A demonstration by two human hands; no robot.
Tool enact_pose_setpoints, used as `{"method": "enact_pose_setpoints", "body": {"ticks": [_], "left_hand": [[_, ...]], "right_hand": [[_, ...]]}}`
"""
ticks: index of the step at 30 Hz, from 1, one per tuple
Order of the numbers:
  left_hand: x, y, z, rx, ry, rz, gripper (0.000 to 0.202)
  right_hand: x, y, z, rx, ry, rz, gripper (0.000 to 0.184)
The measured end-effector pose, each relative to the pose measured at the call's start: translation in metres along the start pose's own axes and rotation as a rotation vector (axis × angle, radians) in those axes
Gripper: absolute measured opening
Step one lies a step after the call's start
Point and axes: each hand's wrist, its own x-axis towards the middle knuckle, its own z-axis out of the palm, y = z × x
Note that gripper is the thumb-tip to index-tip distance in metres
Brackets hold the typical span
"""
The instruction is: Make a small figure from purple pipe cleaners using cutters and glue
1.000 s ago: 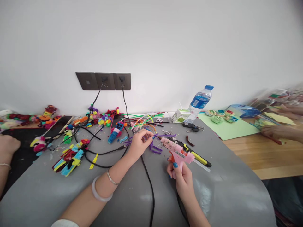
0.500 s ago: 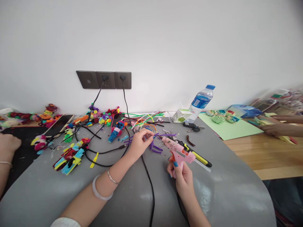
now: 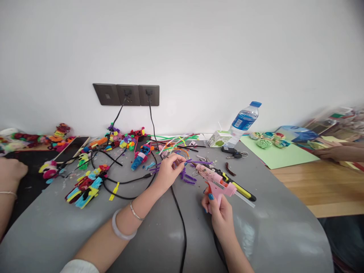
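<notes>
My right hand (image 3: 217, 208) is wrapped round the handle of a pink glue gun (image 3: 217, 182), a clear glue stick (image 3: 245, 198) poking from its back end. The gun's nozzle points left, close to my left hand (image 3: 172, 168). Between the fingertips of that hand is pinched a purple pipe cleaner (image 3: 202, 162), its free end reaching right past the nozzle. Below the fingers lie several short bent purple pipe cleaner pieces (image 3: 188, 177). Behind the glue gun rests a tool with a black and yellow handle (image 3: 241, 190), its head partly hidden.
Several fuzzy pipe cleaner figures (image 3: 87, 185) lie on the left among black cables (image 3: 125, 183). Behind are a drink carton (image 3: 219, 138), a tilted water bottle (image 3: 241, 123) and keys (image 3: 239, 154). Green paper (image 3: 280, 153) lies right. Other people's hands (image 3: 341, 151) show at both sides.
The view has shifted very slightly. Both my hands keep their places, glue gun nozzle beside the purple pipe cleaner. The person's hands at the right have moved a little.
</notes>
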Motion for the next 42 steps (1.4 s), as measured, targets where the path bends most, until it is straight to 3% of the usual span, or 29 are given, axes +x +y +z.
{"method": "enact_pose_setpoints", "body": {"ticks": [13,20,24,29,34,38,42], "left_hand": [[0.000,0.000,-0.003,0.122,-0.028,0.154,0.013],[0.002,-0.002,-0.005,0.053,0.017,0.063,0.011],[0.004,-0.004,-0.005,-0.041,0.039,-0.012,0.012],[0.004,-0.005,-0.003,-0.103,0.042,-0.076,0.013],[0.005,-0.004,-0.003,-0.159,0.044,-0.103,0.011],[0.006,-0.003,-0.003,-0.171,0.042,-0.092,0.009],[0.005,-0.004,-0.002,-0.191,0.027,-0.081,0.009]], "right_hand": [[-0.004,0.002,0.003,-0.165,0.086,0.032,0.037],[-0.007,-0.011,-0.003,-0.206,0.102,0.062,0.039],[-0.007,-0.021,-0.013,-0.043,0.108,-0.012,0.038],[-0.002,-0.043,-0.024,0.236,0.259,-0.070,0.037],[0.011,-0.058,-0.052,0.359,0.444,-0.016,0.026],[0.022,-0.048,-0.087,0.456,0.549,0.026,0.023],[0.028,-0.023,-0.122,0.433,0.480,0.168,0.023]]}}
